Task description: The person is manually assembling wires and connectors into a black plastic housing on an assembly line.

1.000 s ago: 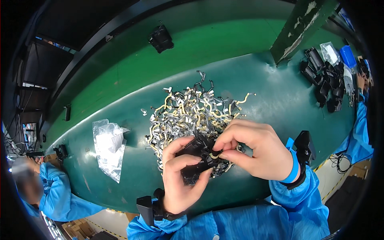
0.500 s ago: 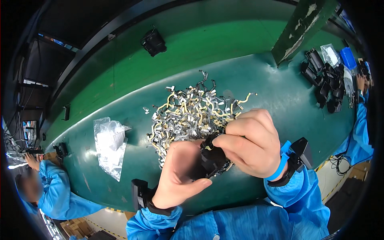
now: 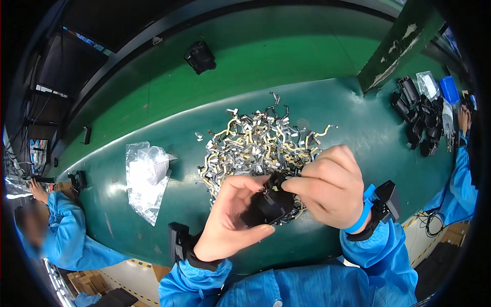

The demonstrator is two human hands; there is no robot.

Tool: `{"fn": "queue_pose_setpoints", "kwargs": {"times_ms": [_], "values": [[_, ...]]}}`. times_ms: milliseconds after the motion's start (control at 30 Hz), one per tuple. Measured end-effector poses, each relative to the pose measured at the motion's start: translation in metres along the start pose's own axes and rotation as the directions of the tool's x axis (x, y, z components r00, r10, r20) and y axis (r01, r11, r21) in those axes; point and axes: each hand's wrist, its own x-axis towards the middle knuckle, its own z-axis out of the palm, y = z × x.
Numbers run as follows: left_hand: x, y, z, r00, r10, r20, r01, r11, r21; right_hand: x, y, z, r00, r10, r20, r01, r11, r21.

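A black plastic housing [image 3: 272, 206] rests in my left hand [image 3: 228, 217], gripped between its thumb and curled fingers. My right hand [image 3: 330, 190] is closed in a pinch at the upper right edge of that housing. Something small and yellowish shows beside those fingertips, too little of it to name. Just beyond both hands spreads a pile of short flat cables [image 3: 255, 140], grey, yellow and black with small white ends. The near part of the pile is hidden behind my hands and the housing.
Left of the pile lies a clear plastic bag [image 3: 148, 179] with white contents. Several black housings [image 3: 419, 115] and a blue bin [image 3: 449, 90] stand at the far right, by a green post [image 3: 396, 46]. People in blue sleeves [image 3: 66, 233] sit at either end of the green table [image 3: 204, 115].
The whole view has shifted slightly. My left hand has turned so that more of the black housing shows. My right hand keeps its pinch at the housing's edge.
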Motion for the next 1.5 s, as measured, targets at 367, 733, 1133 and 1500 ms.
{"fn": "queue_pose_setpoints", "kwargs": {"times_ms": [367,733,1133,1500], "values": [[0.001,-0.008,0.002,0.956,0.284,-0.067,-0.238,0.892,0.384,-0.009,-0.016,0.012,0.835,0.435,0.337,-0.526,0.449,0.722],[0.0,-0.006,0.007,0.963,0.217,-0.158,-0.195,0.97,0.145,-0.011,-0.019,0.016,0.83,0.435,0.35,-0.531,0.423,0.734],[-0.002,-0.009,0.008,0.958,0.069,-0.279,-0.11,0.985,-0.135,-0.005,-0.026,0.016,0.873,0.385,0.301,-0.485,0.605,0.632],[0.0,-0.011,0.007,0.948,0.192,-0.256,-0.193,0.981,0.02,-0.005,-0.026,0.017,0.9,0.347,0.264,-0.436,0.687,0.582]]}}
